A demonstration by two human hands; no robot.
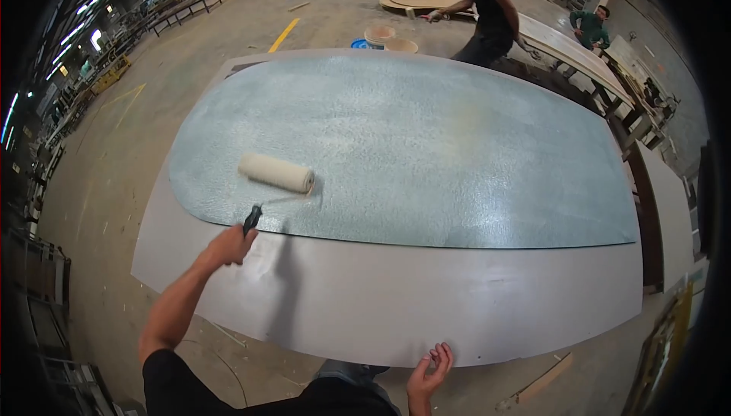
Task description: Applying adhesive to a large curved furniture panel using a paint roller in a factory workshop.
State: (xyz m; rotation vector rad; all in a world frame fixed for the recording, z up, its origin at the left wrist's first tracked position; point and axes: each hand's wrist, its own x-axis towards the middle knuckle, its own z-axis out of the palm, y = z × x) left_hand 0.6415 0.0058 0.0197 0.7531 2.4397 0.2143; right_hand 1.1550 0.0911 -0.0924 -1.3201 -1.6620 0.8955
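Note:
My left hand is closed around the black handle of a paint roller. Its cream fuzzy sleeve rests on a large pale blue-green panel with a rounded left end. A wet, glossy coat covers the panel, with a yellowish patch toward the right. Beneath it lies a wider light grey board, bare along the near side. By that board's front edge is my right hand, empty, palm turned up and fingers loosely bent apart.
Past the far edge, a person in a dark top holds a brush beside buckets. Another person in green stands behind a long bench at far right. A wood strip lies on the floor at lower right.

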